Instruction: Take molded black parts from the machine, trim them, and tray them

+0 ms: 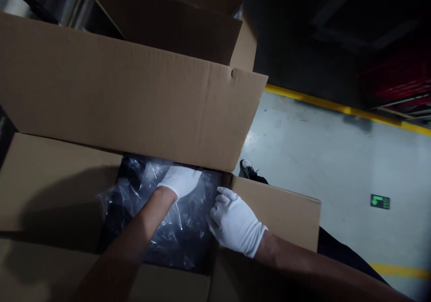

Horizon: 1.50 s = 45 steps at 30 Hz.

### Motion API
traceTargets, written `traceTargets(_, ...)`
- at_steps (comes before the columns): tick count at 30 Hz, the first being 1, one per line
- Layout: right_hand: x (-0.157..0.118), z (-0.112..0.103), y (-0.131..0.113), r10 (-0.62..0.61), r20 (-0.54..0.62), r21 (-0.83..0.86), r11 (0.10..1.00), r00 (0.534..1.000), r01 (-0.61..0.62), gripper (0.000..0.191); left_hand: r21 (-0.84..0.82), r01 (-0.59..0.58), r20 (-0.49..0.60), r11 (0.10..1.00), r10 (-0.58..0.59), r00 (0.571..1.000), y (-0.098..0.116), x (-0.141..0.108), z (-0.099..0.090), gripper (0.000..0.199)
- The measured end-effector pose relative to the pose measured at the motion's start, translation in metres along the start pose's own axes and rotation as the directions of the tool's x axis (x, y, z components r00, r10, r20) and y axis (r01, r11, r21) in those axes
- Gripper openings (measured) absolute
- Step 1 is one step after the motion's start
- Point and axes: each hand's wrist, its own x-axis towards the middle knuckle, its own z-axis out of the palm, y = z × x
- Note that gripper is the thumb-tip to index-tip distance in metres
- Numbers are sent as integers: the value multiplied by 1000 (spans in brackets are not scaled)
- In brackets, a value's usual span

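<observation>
An open cardboard box (141, 100) stands in front of me with its flaps folded outward. Inside lies clear plastic wrap (178, 230) over dark contents that I cannot identify. White-gloved, my left hand (182, 180) reaches in over the plastic to the far inner side; its fingertips are hard to see in the shadow. My right hand (237, 223), also in a white glove, is at the box's right edge beside the plastic. Its fingers are curled in, and what they hold, if anything, is hidden.
Another open carton (188, 24) is behind the far flap, with blurred rollers (74, 6) at upper left. A shoe (248, 169) shows on the grey floor (303, 145) beyond the right flap (279, 207). Yellow lines and a green arrow sign (380, 201) mark the floor.
</observation>
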Motion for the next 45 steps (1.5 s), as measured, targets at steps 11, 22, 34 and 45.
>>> traceTargets(11, 2, 3, 2, 8, -50, 12, 1000, 999, -8, 20, 233, -48, 16, 971, 46, 999, 11, -16, -6, 57)
traceTargets(22, 5, 3, 11, 43, -157, 45, 998, 987, -36, 23, 317, -175, -6, 932, 187, 982, 3, -36, -14, 39)
traceTargets(34, 33, -57, 44, 436, -300, 334, 881, 848, -335, 64, 252, -74, -114, 965, 105, 988, 4, -38, -5, 31)
traceTargets(45, 131, -37, 137, 815, 152, 447, 449, 560, -774, 100, 201, -16, -175, 979, 52, 983, -20, -37, 34, 44)
